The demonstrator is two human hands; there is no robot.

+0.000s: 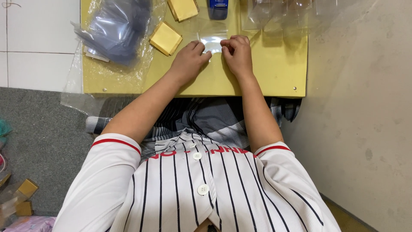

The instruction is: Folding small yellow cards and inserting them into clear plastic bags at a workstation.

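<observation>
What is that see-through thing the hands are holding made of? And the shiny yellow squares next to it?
The small see-through bag, pinched by the left hand and right hand, looks like thin clear plastic film: the yellow table shows through it and it glints. The yellow squares look like something wrapped in glossy gold foil or paper; the sheen fits either.

Head view, looking down. Left hand and right hand rest on the yellow surface, fingertips pinching the near edge of a small clear plastic sleeve lying flat between them. Just left of it, a flat gold square packet; a second gold packet behind. Grey bag bundle in clear wrap at far left. Blue object at the top edge. Crumpled clear film at upper right.
</observation>
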